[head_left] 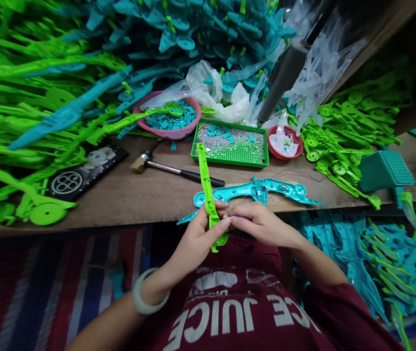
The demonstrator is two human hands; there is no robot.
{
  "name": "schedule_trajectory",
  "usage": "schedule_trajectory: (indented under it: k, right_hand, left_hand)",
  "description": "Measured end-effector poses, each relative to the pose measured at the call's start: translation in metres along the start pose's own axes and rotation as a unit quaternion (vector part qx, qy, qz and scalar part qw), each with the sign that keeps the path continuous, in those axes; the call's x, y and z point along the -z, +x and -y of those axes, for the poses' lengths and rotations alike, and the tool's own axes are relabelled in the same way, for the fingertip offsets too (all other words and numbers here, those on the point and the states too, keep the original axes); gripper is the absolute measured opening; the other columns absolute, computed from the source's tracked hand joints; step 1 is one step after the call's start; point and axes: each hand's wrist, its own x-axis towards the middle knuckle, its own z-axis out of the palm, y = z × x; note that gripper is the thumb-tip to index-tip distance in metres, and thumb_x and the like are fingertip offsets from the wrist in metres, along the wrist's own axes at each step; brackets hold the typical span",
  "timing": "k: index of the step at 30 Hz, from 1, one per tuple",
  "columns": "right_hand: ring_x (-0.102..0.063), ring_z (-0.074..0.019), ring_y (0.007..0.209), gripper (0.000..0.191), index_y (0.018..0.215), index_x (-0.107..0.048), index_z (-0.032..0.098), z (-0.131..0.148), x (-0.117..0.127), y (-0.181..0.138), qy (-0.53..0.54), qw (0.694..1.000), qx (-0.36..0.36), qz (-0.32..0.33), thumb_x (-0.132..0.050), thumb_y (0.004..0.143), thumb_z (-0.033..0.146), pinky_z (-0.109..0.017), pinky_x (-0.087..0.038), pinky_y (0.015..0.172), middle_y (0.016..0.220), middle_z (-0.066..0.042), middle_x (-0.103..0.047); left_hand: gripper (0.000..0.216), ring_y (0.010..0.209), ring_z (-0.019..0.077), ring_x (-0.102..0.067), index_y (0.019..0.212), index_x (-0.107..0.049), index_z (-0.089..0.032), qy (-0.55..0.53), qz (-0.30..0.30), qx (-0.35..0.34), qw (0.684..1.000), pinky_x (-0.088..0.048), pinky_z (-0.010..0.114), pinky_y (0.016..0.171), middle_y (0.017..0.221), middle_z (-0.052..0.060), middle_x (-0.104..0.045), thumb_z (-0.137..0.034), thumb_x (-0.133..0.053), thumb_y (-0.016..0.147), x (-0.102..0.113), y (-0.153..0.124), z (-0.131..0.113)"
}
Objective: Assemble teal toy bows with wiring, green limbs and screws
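Observation:
My left hand (202, 234) is wrapped round a long lime-green plastic part (207, 183), which stands nearly upright in the view with its ribbed side showing. Fingers of my right hand (252, 220) are pinched together beside that part, close to my left thumb; whatever they pinch is too small or hidden to make out. Just beyond both hands, a turquoise bow-shaped plastic piece (242, 191) lies along the table's front edge, with a crosspiece at its middle. My hands cover some of its near side.
On the wooden table (164, 195) lie a hammer (167, 168) and a phone (87, 170). Behind are a pink basket (167, 132) of turquoise bits, a green tray (229, 160) of small metal pieces and a red basket (284, 155). Green and turquoise parts are heaped around; a turquoise box (385, 170) stands right.

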Motion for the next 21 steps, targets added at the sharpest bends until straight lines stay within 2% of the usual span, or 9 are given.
schedule_trajectory:
  k: [2, 4, 7, 10, 13, 16, 18, 21]
  right_hand:
    - [-0.048, -0.0106, 0.067, 0.034, 0.070, -0.053, 0.018, 0.000, 0.002, 0.000, -0.008, 1.000, 0.000, 0.017, -0.049, 0.102, 0.032, -0.024, -0.039, 0.067, 0.068, 0.004, -0.052]
    - [-0.050, -0.0107, 0.067, 0.023, 0.083, -0.059, 0.018, -0.002, 0.002, -0.001, -0.031, 1.000, 0.000, -0.004, -0.054, 0.100, 0.032, -0.024, -0.039, 0.065, 0.074, 0.002, -0.058]
    - [-0.056, -0.0133, 0.074, 0.014, 0.102, -0.062, 0.018, -0.007, -0.002, 0.001, -0.118, 0.987, 0.081, -0.069, -0.053, 0.100, 0.028, -0.025, -0.041, 0.066, 0.086, -0.003, -0.065]
    - [-0.054, -0.0136, 0.071, 0.019, 0.095, -0.066, 0.018, -0.015, -0.003, 0.008, -0.170, 0.964, 0.163, -0.121, -0.049, 0.102, 0.024, -0.026, -0.039, 0.063, 0.080, -0.004, -0.063]
    - [-0.051, -0.0114, 0.065, 0.016, 0.093, -0.067, 0.018, -0.019, 0.004, 0.016, -0.082, 0.972, 0.130, -0.177, -0.056, 0.100, 0.027, -0.024, -0.039, 0.061, 0.074, 0.000, -0.058]
    - [-0.049, -0.0105, 0.063, 0.015, 0.091, -0.068, 0.018, -0.017, 0.013, 0.023, -0.026, 0.976, 0.076, -0.201, -0.059, 0.098, 0.029, -0.024, -0.038, 0.060, 0.071, 0.002, -0.054]
    - [-0.050, -0.0106, 0.065, 0.017, 0.089, -0.067, 0.018, -0.015, 0.016, 0.027, -0.031, 0.981, 0.063, -0.181, -0.059, 0.098, 0.030, -0.024, -0.038, 0.062, 0.072, 0.002, -0.055]
    - [-0.054, -0.0107, 0.068, 0.019, 0.087, -0.065, 0.018, -0.013, 0.015, 0.033, -0.022, 0.988, 0.039, -0.149, -0.057, 0.099, 0.030, -0.024, -0.041, 0.065, 0.076, 0.001, -0.060]
  left_hand:
    - [0.024, 0.071, 0.0106, -0.056, 0.093, -0.066, -0.021, 0.052, 0.002, -0.009, 0.999, -0.047, 0.022, 0.067, 0.079, -0.003, -0.063, -0.042, -0.073, 0.084, 0.004, 0.002, -0.001]
    - [0.024, 0.067, 0.0113, -0.055, 0.084, -0.067, -0.020, 0.081, -0.002, -0.002, 0.997, -0.046, 0.023, 0.064, 0.075, -0.002, -0.064, -0.043, -0.073, 0.084, 0.007, 0.004, -0.002]
    - [0.025, 0.071, 0.0138, -0.061, 0.081, -0.070, -0.019, 0.095, -0.025, 0.007, 0.995, -0.048, 0.026, 0.068, 0.077, 0.001, -0.071, -0.043, -0.075, 0.081, 0.011, 0.009, -0.006]
    - [0.030, 0.073, 0.0138, -0.064, 0.079, -0.070, -0.018, 0.023, -0.029, 0.022, 0.999, -0.050, 0.025, 0.073, 0.076, 0.001, -0.072, -0.045, -0.081, 0.076, 0.012, 0.020, -0.012]
    - [0.040, 0.073, 0.0133, -0.067, 0.087, -0.068, -0.019, -0.105, 0.013, 0.093, 0.990, -0.054, 0.024, 0.072, 0.077, 0.000, -0.073, -0.048, -0.089, 0.068, 0.012, 0.033, -0.020]
    - [0.051, 0.076, 0.0141, -0.070, 0.100, -0.066, -0.021, -0.163, 0.036, 0.132, 0.977, -0.056, 0.025, 0.073, 0.084, 0.001, -0.075, -0.046, -0.092, 0.065, 0.010, 0.042, -0.024]
    - [0.052, 0.079, 0.0145, -0.071, 0.104, -0.067, -0.020, -0.158, 0.037, 0.117, 0.980, -0.057, 0.024, 0.074, 0.089, 0.001, -0.075, -0.044, -0.092, 0.065, 0.009, 0.046, -0.024]
    - [0.041, 0.080, 0.0147, -0.070, 0.100, -0.070, -0.019, -0.086, 0.005, 0.044, 0.995, -0.056, 0.024, 0.074, 0.090, 0.002, -0.075, -0.043, -0.087, 0.072, 0.010, 0.050, -0.019]
